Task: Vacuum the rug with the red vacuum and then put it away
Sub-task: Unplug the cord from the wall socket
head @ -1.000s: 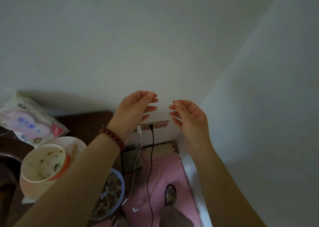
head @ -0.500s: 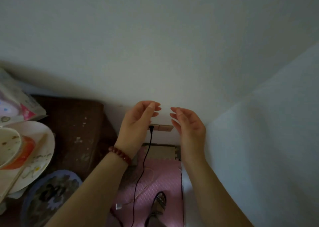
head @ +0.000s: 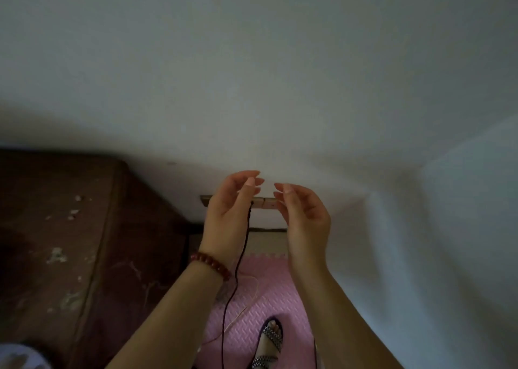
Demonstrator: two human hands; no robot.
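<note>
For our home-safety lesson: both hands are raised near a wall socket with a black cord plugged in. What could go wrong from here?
1. The black cord trails across the pink mat beside the sandalled foot; a step could snag it and cause a trip.
2. If the left hand or right hand tugs the cord rather than its plug, the socket might be strained.

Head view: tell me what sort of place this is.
Probably a corner of a lived-in room at home: a pink foam mat on the floor, a wall socket with a black cord plugged in, and a worn dark wooden table beside it.
</note>
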